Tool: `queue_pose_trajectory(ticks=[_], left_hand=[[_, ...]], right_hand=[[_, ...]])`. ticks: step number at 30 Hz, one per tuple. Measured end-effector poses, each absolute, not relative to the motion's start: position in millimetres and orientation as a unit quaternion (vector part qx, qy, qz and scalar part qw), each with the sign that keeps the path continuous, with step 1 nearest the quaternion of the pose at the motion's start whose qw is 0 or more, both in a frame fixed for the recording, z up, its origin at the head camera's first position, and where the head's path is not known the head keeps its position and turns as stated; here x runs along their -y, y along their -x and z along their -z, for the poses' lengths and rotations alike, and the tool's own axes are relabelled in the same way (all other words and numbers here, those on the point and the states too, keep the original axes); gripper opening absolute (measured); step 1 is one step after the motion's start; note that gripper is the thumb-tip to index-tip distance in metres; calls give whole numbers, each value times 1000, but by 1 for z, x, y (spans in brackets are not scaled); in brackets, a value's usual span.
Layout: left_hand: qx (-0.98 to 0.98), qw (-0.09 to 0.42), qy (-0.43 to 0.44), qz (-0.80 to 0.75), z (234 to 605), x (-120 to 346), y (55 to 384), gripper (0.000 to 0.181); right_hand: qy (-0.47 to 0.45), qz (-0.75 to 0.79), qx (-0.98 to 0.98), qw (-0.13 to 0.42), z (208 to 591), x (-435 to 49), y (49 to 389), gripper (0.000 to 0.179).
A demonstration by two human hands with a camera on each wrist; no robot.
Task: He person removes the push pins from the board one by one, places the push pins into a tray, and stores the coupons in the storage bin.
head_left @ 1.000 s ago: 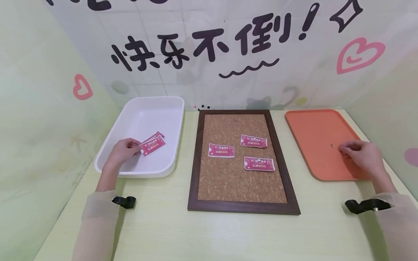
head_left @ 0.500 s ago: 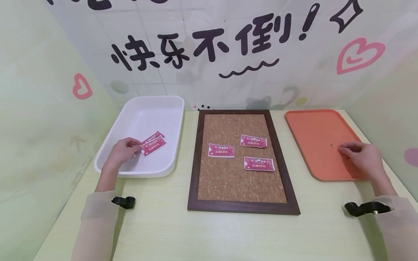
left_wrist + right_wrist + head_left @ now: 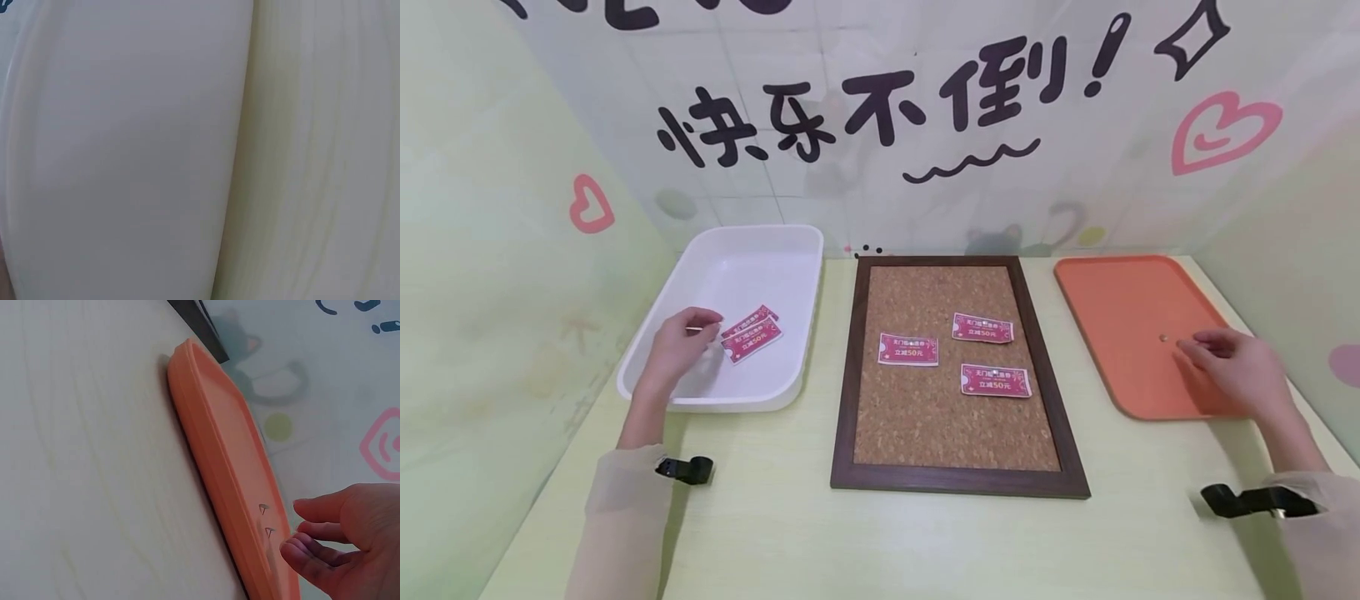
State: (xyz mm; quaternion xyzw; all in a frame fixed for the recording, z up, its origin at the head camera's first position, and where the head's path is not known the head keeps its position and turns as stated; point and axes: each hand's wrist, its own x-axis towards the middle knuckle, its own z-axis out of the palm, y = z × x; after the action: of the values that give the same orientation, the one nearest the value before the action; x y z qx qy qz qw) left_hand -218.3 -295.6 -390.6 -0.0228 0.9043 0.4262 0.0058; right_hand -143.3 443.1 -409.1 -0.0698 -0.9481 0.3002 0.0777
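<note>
In the head view my left hand is over the white tub, thumb and forefinger parted, close to the left edge of a pink coupon. That coupon overlaps a second coupon in the tub. On the other side, my right hand hovers at the orange tray with thumb and fingers apart. A small metal thumbtack lies just left of its fingertips. The right wrist view shows two tacks, an upper tack and a lower tack, near the fingers.
Between tub and tray lies a cork board in a dark wooden frame. Pinned on it are a left coupon, an upper right coupon and a lower right coupon. A printed backdrop stands behind the table.
My left fingers have parted and come off the front coupon, which stays in the tub. The right fingers have spread from a closer pinch, and that forearm has shifted slightly back and rightward.
</note>
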Motion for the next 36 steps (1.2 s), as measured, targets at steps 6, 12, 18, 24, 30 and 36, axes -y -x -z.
queue_pose_trajectory(ticks=[6,12,18,24,30,36], left_hand=[[-902,-12,-24,-432,382,279,217,33],[-902,-19,-64,-427,373,254,214,27],[-880,-1,-113,-460,369,223,211,24],[-873,19,-144,-465,361,194,205,22],[-863,34,-174,-473,355,166,197,21],[-852,60,-195,-481,353,138,192,19]], right_hand=[[59,-317,941,100,401,-435,141,44],[29,-331,936,119,393,-416,144,43],[1,-324,940,110,386,-394,146,42],[-28,-336,937,97,381,-370,148,42],[-70,-358,926,94,377,-347,151,39],[-95,-376,918,82,374,-324,155,36]])
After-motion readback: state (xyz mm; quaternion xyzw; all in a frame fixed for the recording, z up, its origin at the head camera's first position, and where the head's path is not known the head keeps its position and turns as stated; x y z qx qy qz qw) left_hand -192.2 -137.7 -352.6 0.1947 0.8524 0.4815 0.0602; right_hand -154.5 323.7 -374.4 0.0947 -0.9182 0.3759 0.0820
